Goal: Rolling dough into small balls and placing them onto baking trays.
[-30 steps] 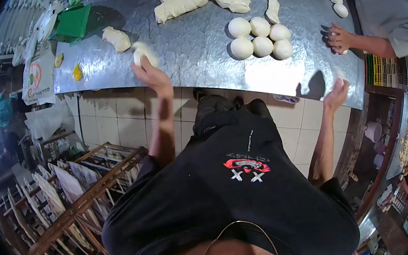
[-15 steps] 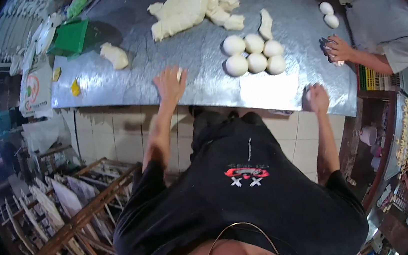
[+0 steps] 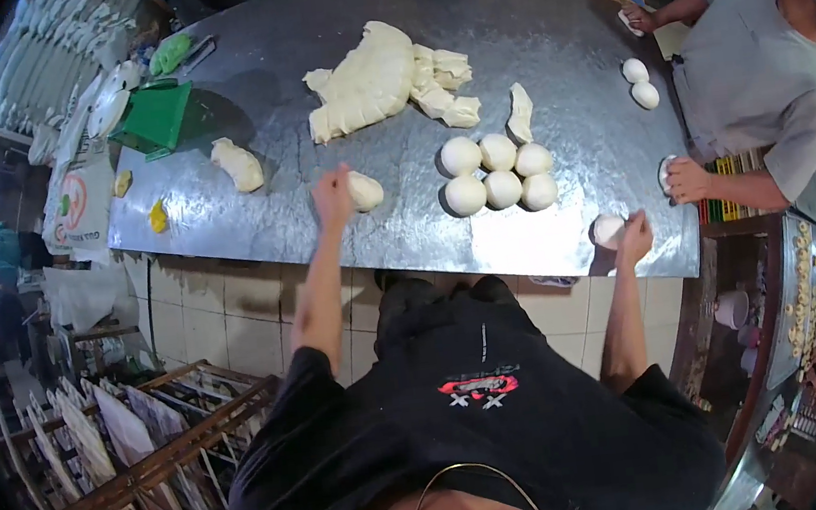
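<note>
My left hand (image 3: 331, 199) is curled against the left side of a dough ball (image 3: 366, 191) on the metal table. Its fingers are closed and partly hidden. Near the table's front right edge, my right hand (image 3: 635, 237) curls round the right side of another dough ball (image 3: 608, 230). Between my hands sit several smooth white dough balls (image 3: 502, 190) in two rows. A strip of dough (image 3: 520, 113) lies just behind them. Farther back rests a large flattened slab of dough (image 3: 365, 84), with cut pieces (image 3: 443, 85) at its right. A smaller dough lump (image 3: 237, 165) lies to the left.
A green container (image 3: 154, 117) and a yellow lump (image 3: 158, 217) are on the table's left part. At the right, a co-worker in a grey shirt (image 3: 744, 66) presses dough, with two dough balls (image 3: 640, 81) nearby. A wooden rack (image 3: 151, 476) stands behind me at left.
Both hands have shifted off the tops of their dough balls to the sides, so more dough shows. The left hand went from spread to curled. The view has tilted, showing more of the table's far side.
</note>
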